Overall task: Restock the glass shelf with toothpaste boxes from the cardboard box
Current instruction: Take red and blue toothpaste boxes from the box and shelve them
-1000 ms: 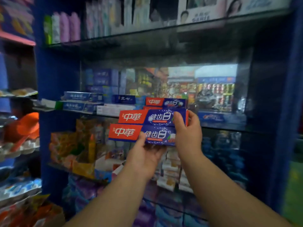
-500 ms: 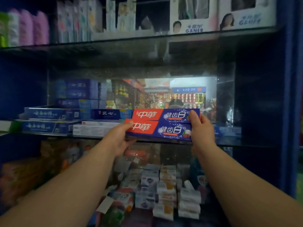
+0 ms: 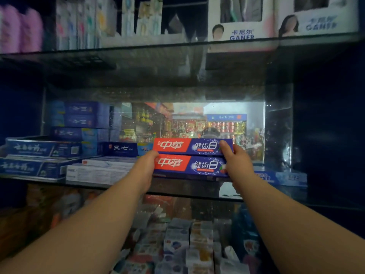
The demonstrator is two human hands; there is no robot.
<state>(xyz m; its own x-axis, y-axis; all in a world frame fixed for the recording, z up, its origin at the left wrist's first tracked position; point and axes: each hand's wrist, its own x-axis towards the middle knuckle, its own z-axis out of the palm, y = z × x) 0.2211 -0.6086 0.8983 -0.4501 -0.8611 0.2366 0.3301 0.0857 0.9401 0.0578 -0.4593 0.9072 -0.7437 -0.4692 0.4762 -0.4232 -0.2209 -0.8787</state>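
Observation:
Two red-and-blue toothpaste boxes lie stacked lengthwise on the glass shelf (image 3: 177, 189), the upper box (image 3: 189, 146) on the lower box (image 3: 187, 165). My left hand (image 3: 145, 167) grips the stack's red left end. My right hand (image 3: 238, 162) grips its blue right end, with a finger up over the upper box. The stack's underside looks close to or on the glass; I cannot tell whether it touches. The cardboard box is out of view.
Blue toothpaste boxes (image 3: 42, 149) and white boxes (image 3: 100, 171) fill the shelf's left part. A light blue box (image 3: 284, 177) lies at the right. A mirror (image 3: 197, 127) backs the shelf. Another glass shelf (image 3: 138, 46) with products hangs above; small packets (image 3: 187, 244) crowd below.
Both hands carried the two stacked boxes up and forward from in front of the shelf onto it. The view has moved closer and to the right.

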